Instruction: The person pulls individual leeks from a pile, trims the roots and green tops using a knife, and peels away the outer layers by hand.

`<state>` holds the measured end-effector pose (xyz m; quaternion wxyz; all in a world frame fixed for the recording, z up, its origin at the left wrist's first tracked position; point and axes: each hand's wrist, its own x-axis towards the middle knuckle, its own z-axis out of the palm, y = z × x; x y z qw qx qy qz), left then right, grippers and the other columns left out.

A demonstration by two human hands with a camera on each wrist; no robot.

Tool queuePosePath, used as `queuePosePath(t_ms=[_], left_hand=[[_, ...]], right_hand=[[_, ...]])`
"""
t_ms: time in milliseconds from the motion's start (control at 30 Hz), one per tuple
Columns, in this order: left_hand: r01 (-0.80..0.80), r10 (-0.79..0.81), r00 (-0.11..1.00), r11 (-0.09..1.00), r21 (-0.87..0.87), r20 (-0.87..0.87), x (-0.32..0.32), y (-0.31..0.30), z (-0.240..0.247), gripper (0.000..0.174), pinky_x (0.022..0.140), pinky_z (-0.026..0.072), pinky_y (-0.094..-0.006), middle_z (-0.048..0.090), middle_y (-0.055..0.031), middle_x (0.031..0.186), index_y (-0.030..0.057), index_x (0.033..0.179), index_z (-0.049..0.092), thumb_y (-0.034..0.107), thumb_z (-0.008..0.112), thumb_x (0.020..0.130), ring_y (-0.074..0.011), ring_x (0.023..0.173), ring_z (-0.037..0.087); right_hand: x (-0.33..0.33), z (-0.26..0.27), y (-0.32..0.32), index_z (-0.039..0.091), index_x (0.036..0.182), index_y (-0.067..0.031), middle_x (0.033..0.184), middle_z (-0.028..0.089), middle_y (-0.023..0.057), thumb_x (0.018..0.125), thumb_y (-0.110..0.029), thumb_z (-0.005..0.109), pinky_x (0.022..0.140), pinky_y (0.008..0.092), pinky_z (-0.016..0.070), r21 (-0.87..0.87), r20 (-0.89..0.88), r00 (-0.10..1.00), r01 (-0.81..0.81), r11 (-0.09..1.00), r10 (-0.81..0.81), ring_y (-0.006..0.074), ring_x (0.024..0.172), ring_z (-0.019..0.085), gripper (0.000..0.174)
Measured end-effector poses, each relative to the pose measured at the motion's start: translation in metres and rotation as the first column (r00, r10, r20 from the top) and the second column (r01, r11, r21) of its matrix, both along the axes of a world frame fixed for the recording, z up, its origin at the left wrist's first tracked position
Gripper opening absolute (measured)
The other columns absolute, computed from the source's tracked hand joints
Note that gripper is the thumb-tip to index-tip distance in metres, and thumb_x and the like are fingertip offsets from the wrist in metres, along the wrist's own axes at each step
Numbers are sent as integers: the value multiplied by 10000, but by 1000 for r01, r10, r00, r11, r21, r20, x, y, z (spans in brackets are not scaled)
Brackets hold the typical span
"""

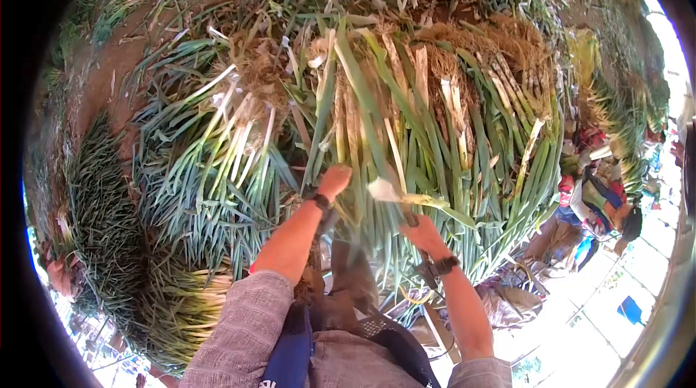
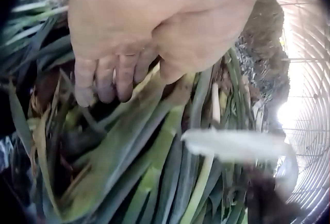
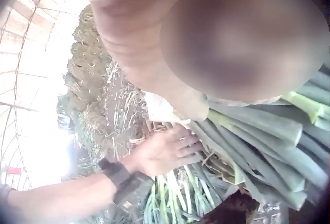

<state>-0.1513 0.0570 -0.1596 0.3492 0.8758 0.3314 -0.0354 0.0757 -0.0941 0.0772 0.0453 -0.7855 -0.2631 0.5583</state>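
My left hand [image 1: 335, 181] reaches over the long green leaves of a leek bundle [image 1: 391, 116]. In the right wrist view, the left hand [image 3: 165, 152] has its fingers extended with a slight bend, touching the plants. The left wrist view shows its fingers [image 2: 124, 74] pointing down against broad leaves [image 2: 149, 167]. My right hand [image 1: 428, 237] grips the dark handle of a tool with a pale blade [image 1: 384, 189], held above the leaves just right of the left hand. A blurred oval hides part of the right hand [image 3: 139, 43] in the right wrist view.
Another heap of green-and-white stalks [image 1: 225, 156] lies to the left, with a darker green pile [image 1: 105, 199] beyond it. Loose leaves cover the ground at the top. Coloured cloth items [image 1: 598, 199] lie at the right, near a pale sheeted structure [image 2: 309, 79].
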Motion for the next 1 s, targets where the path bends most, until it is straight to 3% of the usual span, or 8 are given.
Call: queuePosePath(t_ms=[67, 167, 233, 267, 367, 533, 733, 1000], left_hand=[[-664, 686, 695, 501, -555, -213, 36, -12, 52, 289, 775, 502, -440, 668, -196, 984, -13, 1070, 625, 180, 588, 859, -393, 939, 618], [-591, 724, 680, 450, -670, -113, 34, -14, 41, 370, 770, 491, -432, 674, -223, 1041, -20, 1143, 608, 243, 564, 886, -409, 952, 618], [-562, 602, 771, 487, -669, -209, 26, 5, 62, 326, 725, 476, -438, 671, -182, 910, -4, 1094, 618, 254, 574, 900, -345, 857, 632], [-522, 597, 789, 530, -668, -143, 12, 2, 38, 313, 707, 474, -437, 663, -159, 866, -1, 1078, 618, 257, 575, 907, -313, 811, 630], [-479, 450, 837, 326, -815, -312, -19, 22, 36, 456, 770, 569, -444, 620, -168, 1139, -31, 1227, 530, 358, 538, 990, -275, 987, 646], [-527, 223, 847, 240, -815, -482, -32, -1, 109, 316, 692, 583, -403, 683, -97, 859, -6, 1047, 624, 295, 540, 993, -207, 783, 693], [-31, -220, 953, 612, -790, -208, -72, -127, 72, 299, 668, 520, -439, 662, -196, 737, 22, 779, 681, 300, 586, 834, -309, 701, 671], [182, -790, 470, 524, -832, -395, -134, -224, -36, 399, 805, 534, -489, 684, -199, 1034, 67, 1146, 650, 192, 636, 767, -362, 976, 668]], right_hand=[[-5, -14, 19, 627, 917, 23, 709, 601, 51, 796, -261, 714, 646, 355, 470, 62, -19, 1000, 11, 998, -9, 170, 670, 564, 321], [-7, -17, 41, 647, 891, -5, 711, 607, 39, 792, -272, 715, 634, 347, 470, 172, -114, 968, 240, 955, -223, 147, 678, 567, 293], [-3, -31, 40, 654, 884, -24, 705, 610, 48, 783, -299, 727, 634, 343, 483, 205, 88, 975, 183, 962, -204, 151, 680, 579, 302], [-4, -20, 42, 663, 1066, -41, 901, 696, 221, 770, -296, 673, 780, 474, 513, 188, 202, 972, 85, 978, -124, 403, 873, 662, 391], [0, -15, 26, 648, 1047, -78, 889, 683, 232, 781, -306, 650, 780, 516, 507, 158, 387, 922, -96, 983, 27, 427, 881, 643, 351], [18, -32, -26, 626, 1151, -82, 789, 674, 212, 803, -345, 708, 697, 522, 515, 222, 545, 838, -160, 962, 13, 430, 768, 646, 444], [32, -67, -78, 625, 1127, -70, 833, 683, 208, 805, -287, 696, 694, 522, 522, 428, 550, 830, -188, 884, -89, 426, 770, 651, 394], [38, -69, -93, 643, 1055, -59, 903, 687, 172, 789, -187, 709, 740, 490, 530, 490, 436, 896, -162, 856, -80, 405, 831, 655, 303]])
